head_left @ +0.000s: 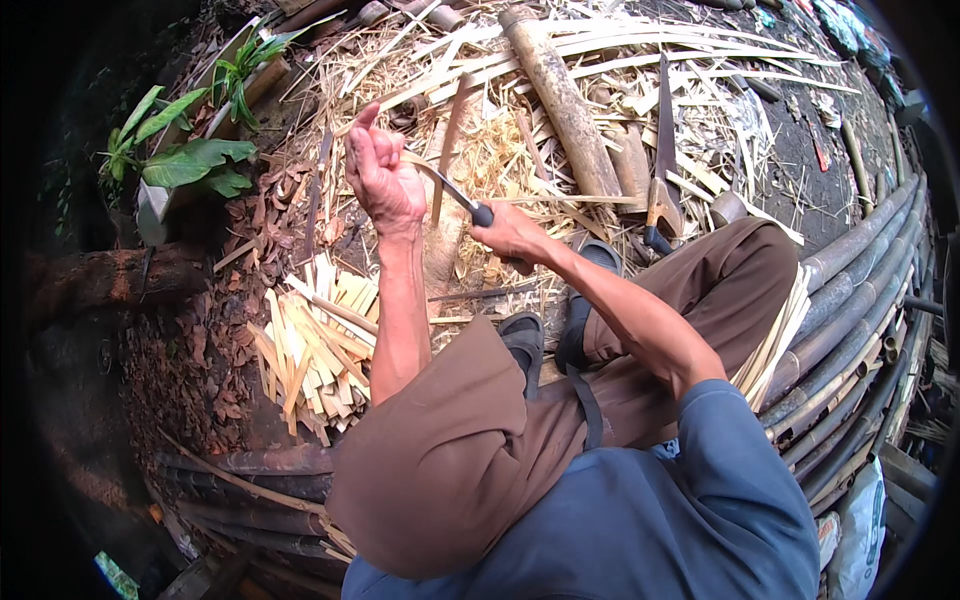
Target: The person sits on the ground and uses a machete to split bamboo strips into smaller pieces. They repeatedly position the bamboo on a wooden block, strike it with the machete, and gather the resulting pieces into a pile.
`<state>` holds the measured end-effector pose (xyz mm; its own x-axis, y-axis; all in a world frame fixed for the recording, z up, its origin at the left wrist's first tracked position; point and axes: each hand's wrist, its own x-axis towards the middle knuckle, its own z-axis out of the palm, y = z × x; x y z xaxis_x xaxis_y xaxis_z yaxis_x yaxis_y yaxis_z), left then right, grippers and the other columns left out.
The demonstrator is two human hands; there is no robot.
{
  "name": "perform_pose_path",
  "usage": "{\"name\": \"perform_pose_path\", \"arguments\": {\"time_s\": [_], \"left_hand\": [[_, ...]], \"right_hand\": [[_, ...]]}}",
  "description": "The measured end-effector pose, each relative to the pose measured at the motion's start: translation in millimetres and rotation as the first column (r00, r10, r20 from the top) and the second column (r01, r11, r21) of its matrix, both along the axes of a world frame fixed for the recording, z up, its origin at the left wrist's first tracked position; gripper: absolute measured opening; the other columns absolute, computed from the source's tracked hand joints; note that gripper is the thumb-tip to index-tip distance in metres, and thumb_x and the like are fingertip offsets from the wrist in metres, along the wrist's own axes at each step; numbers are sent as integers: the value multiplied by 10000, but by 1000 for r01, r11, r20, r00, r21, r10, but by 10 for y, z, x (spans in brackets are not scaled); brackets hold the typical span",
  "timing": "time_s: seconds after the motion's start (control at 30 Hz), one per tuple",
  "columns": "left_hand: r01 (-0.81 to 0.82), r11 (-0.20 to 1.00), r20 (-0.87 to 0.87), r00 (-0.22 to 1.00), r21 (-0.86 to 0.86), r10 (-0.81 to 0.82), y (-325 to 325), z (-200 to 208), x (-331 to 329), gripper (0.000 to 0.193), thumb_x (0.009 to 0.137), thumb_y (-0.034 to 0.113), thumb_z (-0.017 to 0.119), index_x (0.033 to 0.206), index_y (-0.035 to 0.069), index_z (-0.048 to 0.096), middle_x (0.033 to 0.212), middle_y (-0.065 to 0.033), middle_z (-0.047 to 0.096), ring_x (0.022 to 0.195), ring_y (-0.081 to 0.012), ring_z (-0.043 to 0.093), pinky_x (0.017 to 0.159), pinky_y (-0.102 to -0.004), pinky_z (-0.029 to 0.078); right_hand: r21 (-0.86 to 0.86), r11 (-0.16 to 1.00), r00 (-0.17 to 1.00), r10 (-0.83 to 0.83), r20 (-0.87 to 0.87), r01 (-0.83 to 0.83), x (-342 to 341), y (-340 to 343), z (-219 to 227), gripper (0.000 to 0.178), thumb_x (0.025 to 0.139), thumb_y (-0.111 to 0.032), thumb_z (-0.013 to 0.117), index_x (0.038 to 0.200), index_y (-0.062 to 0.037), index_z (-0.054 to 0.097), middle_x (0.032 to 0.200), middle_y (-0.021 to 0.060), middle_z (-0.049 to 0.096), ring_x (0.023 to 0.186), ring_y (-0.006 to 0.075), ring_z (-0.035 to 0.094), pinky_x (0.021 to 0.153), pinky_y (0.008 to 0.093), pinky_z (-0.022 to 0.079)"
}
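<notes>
My left hand (385, 185) is raised, fingers curled around one end of a thin tan strip (418, 160) that looks like bamboo. In my right hand (515, 238) is a knife (457, 192) with a dark handle, mostly covered by my fingers. Its narrow blade points up and left toward my left hand and meets the strip; whether it is cutting in, I cannot tell. Below my left wrist, beside my knee, lies a pile of short split bamboo strips (318, 355). A brown flat strip (452, 150) stands out between my hands, above the shavings.
Beyond my hands, a thick bamboo pole (560, 95) and a handsaw (666, 130) lie over pale shavings (505, 165) and long strips (640, 45). Stacked bamboo poles (850, 265) line the right side. Green plants (195, 160) and a log (115, 283) are on the left.
</notes>
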<state>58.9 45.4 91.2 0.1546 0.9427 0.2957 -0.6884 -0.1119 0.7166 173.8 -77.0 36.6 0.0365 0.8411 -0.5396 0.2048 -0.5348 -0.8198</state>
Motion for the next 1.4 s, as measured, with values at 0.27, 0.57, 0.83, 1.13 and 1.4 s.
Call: {"name": "perform_pose_path", "arguments": {"time_s": [0.27,0.57,0.83,1.13,1.4], "left_hand": [[-50,999,18,999,1,50,131,-38,-158,351,1024,328,554,1153,9,626,662,70,217,625,-70,250,654,-256,270],[88,943,-657,738,321,154,458,271,125,582,946,301,659,1444,53,487,1216,-147,639,1028,-137,590,812,-276,521],[90,985,-532,847,147,2,504,-93,166,541,923,537,642,658,73,558,534,19,472,449,-83,484,402,-261,406],[-26,985,-480,871,169,106,323,-81,13,611,847,619,680,612,75,534,493,25,486,414,-75,485,379,-233,383],[-548,793,-373,700,268,609,458,-117,-771,501,962,489,606,661,90,594,508,62,384,415,-89,350,391,-256,312]], "right_hand": [[82,996,985,10,175,-24,-93,-1,-275,257,873,-139,594,1094,-7,595,796,154,650,693,257,639,614,406,517],[202,976,990,54,127,-79,-31,23,-521,253,833,-188,627,1022,-22,613,716,128,624,644,248,610,606,389,506],[321,921,900,68,431,-223,43,26,-660,216,839,-191,622,973,-32,564,775,202,637,724,342,652,680,460,527],[143,892,691,223,688,-430,60,10,-957,318,861,-281,663,1097,-96,555,761,203,645,670,379,651,637,512,528],[166,931,856,215,471,-325,75,-721,-378,313,861,-238,622,1071,-7,628,856,266,686,808,428,680,743,504,547]]}}
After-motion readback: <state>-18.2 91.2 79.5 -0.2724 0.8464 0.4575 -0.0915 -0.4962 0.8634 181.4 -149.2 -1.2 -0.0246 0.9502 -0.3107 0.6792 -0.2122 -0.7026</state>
